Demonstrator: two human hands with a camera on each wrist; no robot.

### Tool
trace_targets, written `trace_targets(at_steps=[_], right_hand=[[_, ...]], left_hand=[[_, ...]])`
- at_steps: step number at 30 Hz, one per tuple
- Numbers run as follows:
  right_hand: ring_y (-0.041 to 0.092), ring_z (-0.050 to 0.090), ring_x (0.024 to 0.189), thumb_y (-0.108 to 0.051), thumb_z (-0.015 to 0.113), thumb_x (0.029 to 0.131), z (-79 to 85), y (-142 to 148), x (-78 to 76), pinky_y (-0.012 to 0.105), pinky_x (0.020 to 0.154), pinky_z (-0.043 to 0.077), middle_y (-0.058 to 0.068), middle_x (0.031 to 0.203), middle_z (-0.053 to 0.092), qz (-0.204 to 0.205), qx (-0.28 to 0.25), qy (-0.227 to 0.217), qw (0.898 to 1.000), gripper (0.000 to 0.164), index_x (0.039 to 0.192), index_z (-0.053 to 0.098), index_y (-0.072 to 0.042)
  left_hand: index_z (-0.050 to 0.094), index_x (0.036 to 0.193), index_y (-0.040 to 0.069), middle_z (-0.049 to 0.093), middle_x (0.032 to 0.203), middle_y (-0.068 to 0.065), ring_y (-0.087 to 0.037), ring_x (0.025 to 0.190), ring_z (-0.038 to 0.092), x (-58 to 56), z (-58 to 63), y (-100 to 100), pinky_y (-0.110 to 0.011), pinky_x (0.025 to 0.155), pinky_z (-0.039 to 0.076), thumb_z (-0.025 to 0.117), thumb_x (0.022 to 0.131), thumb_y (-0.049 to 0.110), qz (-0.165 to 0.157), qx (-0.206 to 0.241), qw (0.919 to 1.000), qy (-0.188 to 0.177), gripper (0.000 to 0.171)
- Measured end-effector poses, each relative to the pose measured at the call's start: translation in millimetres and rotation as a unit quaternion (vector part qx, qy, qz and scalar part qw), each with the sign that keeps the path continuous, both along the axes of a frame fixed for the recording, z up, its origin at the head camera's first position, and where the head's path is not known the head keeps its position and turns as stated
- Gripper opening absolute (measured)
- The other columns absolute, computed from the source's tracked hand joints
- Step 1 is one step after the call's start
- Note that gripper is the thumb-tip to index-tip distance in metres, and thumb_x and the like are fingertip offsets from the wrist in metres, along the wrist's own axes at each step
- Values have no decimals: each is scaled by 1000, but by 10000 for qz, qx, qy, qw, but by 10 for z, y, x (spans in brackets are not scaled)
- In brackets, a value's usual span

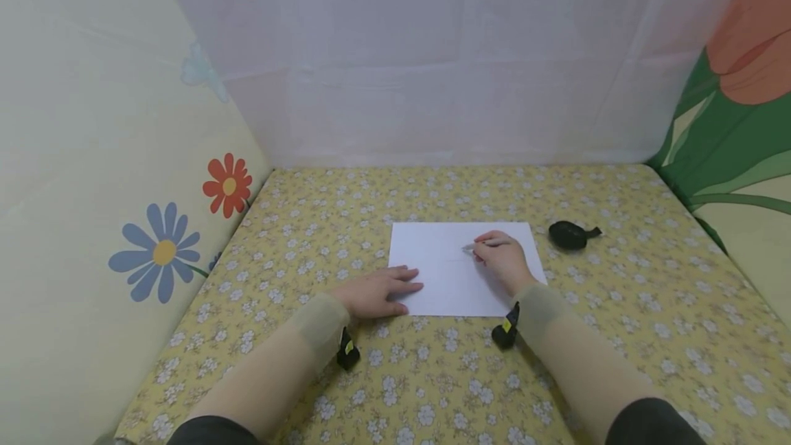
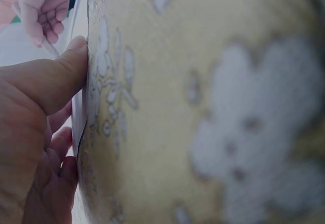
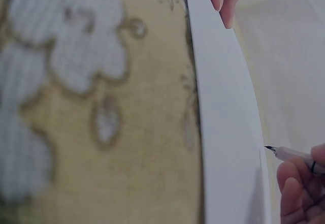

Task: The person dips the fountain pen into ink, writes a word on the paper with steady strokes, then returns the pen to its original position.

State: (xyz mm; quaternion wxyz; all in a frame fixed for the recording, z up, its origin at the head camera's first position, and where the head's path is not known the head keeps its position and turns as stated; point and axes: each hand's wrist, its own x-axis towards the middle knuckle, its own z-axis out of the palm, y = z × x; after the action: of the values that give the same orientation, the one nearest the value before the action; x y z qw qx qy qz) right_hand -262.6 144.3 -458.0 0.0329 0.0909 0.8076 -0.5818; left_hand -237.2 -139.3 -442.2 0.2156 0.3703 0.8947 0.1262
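Observation:
A white sheet of paper lies on the flowered tablecloth, with faint thin lines near its middle. My right hand pinches a slim pale pen over the right half of the sheet. The pen's dark, pointed tip shows in the right wrist view, close to the paper's surface. Spread fingers of my left hand rest on the sheet's lower left edge, the thumb near its corner. From the left wrist, that hand's thumb appears at the paper's edge, while the other fingers are partly hidden behind it.
Right of the paper sits a dark rounded object with a short tail. Yellow flowered cloth covers the table. A pale backdrop hangs behind it, and painted panels flank both sides. Each wrist wears a band with a small black camera.

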Motion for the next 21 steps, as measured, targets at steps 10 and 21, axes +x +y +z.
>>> trace_targets(at_steps=[10, 21], right_hand=[[19, 62, 81, -20, 65, 91, -14, -21, -24, 28, 68, 50, 10, 95, 68, -88, 33, -72, 9999, 20, 105, 68, -6], [18, 63, 81, -21, 65, 90, -3, -17, -35, 28, 70, 51, 8, 93, 68, -38, 242, -123, 9996, 21, 104, 69, -5]], left_hand=[[37, 148, 29, 17, 159, 10, -13, 146, 9, 3, -10, 6, -42, 118, 15, 55, 97, 43, 41, -7, 10000, -6, 56], [37, 148, 28, 17, 159, 9, -13, 146, 9, 1, -10, 7, -41, 118, 14, 55, 97, 42, 34, -5, 10000, -20, 56]])
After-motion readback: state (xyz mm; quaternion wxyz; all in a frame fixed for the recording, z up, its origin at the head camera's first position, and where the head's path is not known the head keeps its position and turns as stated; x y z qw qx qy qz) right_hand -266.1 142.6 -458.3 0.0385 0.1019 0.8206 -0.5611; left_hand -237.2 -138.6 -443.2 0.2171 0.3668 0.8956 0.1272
